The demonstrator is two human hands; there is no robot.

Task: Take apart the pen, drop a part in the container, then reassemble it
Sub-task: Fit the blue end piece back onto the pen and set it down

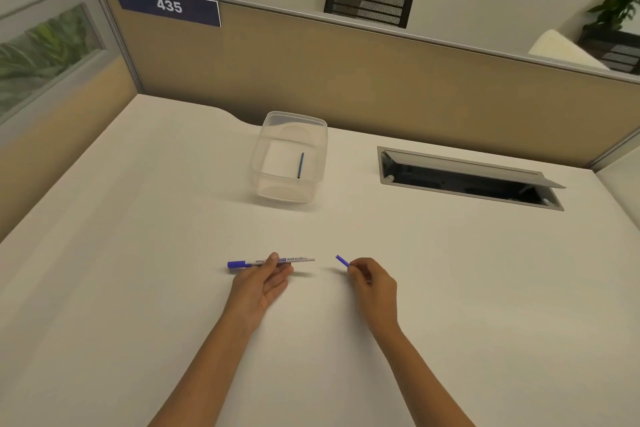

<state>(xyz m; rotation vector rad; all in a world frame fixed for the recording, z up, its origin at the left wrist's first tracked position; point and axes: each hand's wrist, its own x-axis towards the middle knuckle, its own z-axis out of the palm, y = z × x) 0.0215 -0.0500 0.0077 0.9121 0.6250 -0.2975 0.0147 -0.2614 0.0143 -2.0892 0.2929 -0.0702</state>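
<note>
My left hand holds a white whiteboard marker body with its blue cap pointing left, level above the desk. My right hand pinches a small blue end piece a short gap to the right of the marker's open end. A clear plastic container stands further back in the middle of the desk. Inside it lies a thin dark blue ink stick.
An open cable hatch with a raised grey flap is set into the white desk at the back right. A tan partition wall with a "435" sign runs along the desk's far edge.
</note>
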